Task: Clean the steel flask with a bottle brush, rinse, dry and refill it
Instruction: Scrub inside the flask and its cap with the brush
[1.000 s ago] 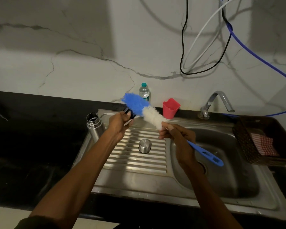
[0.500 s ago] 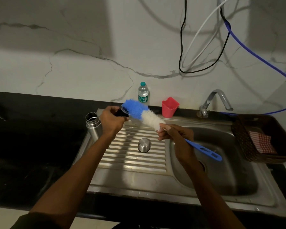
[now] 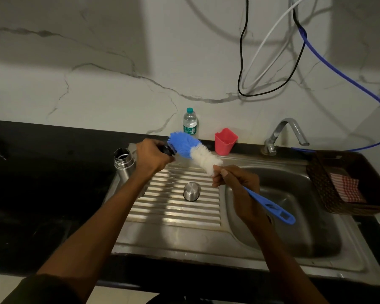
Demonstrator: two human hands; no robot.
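Note:
My right hand (image 3: 235,183) grips the blue handle of a bottle brush (image 3: 198,153) just below its white bristles; the blue bristle tip points up and left. My left hand (image 3: 150,155) holds a small dark object (image 3: 168,150), which may be the flask's stopper, against the blue bristles. The open steel flask (image 3: 123,162) stands upright at the left edge of the drainboard, just left of my left wrist. A steel cup-shaped cap (image 3: 191,191) sits upside down on the ribbed drainboard (image 3: 176,207) between my arms.
The sink basin (image 3: 294,216) lies to the right with a tap (image 3: 282,133) behind it. A plastic water bottle (image 3: 189,122) and red cup (image 3: 225,141) stand by the wall. A wicker basket (image 3: 329,187) with a checked cloth sits far right. Cables hang on the wall.
My left hand turned over and shifted left along the brush tip, still holding the dark object against the blue bristles. The brush tip dipped slightly lower.

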